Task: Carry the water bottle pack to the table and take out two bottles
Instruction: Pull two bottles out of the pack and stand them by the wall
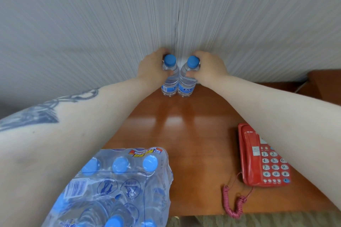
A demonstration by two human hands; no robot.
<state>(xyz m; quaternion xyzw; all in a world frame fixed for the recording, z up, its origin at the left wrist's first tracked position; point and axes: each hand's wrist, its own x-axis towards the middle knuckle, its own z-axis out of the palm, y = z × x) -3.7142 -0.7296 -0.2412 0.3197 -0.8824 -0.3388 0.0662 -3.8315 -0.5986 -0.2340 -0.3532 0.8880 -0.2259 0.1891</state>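
Blue-capped bottles (170, 77) (187, 79) stand gripped, apparently touching, left hand (153, 69), right hand (208, 66).

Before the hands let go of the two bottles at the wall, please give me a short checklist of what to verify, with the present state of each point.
1. Left bottle upright with its base on the table: ok.
2. Right bottle upright on the table: ok.
3. Both blue caps on: ok.
4. Each bottle held: left hand grips the left one, right hand the right one: ok.
5. Bottles far from the table's near edge, close to the wall: ok.
6. Pack fully supported on the table: cannot tell, its near part runs out of view.
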